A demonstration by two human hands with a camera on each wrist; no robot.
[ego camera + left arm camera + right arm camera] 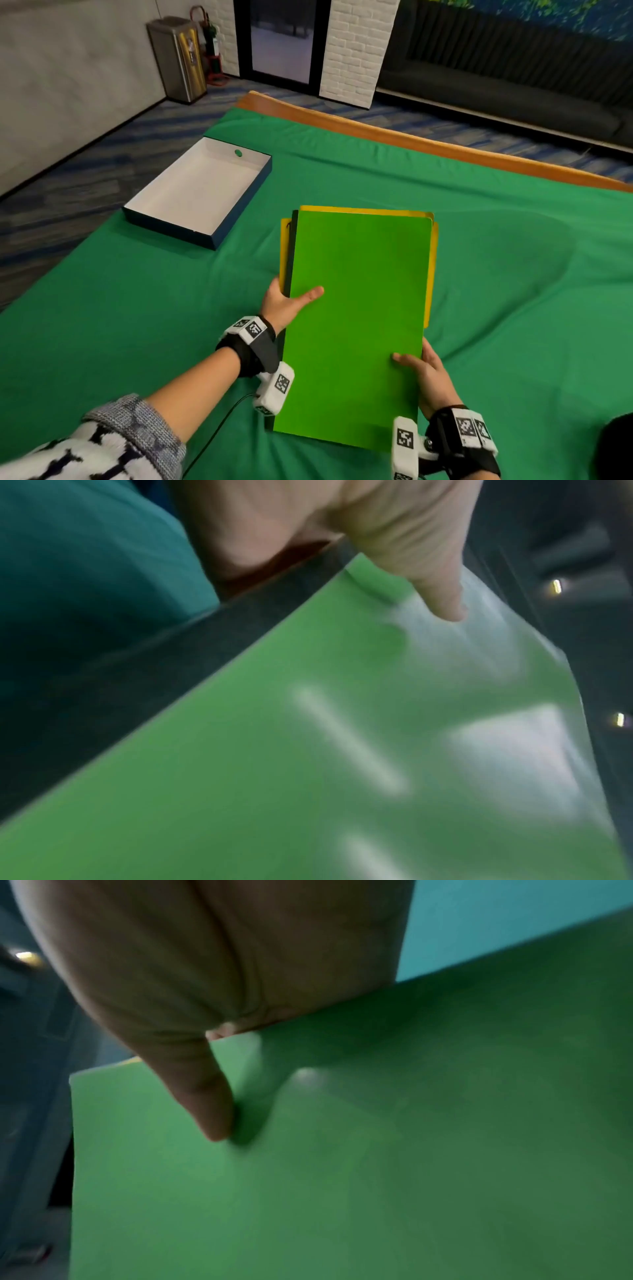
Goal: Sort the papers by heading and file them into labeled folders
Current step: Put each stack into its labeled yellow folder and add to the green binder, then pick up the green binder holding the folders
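Note:
A stack of folders is held above the green cloth, tilted toward me. A bright green folder (356, 325) lies on top, with a dark folder (292, 253) and yellow folders (432, 260) showing at its edges. My left hand (284, 305) grips the stack's left edge, thumb flat on the green cover (308, 750), fingers hidden beneath. My right hand (424, 373) grips the lower right edge, thumb on the green cover (342, 1177), fingers underneath. Both wrist views are blurred. No loose papers show.
An open box (202, 192), white inside with dark blue walls, lies at the far left on the green cloth (513, 308). The table's wooden edge (376, 132) runs along the back. A metal bin (178, 54) stands on the carpet beyond.

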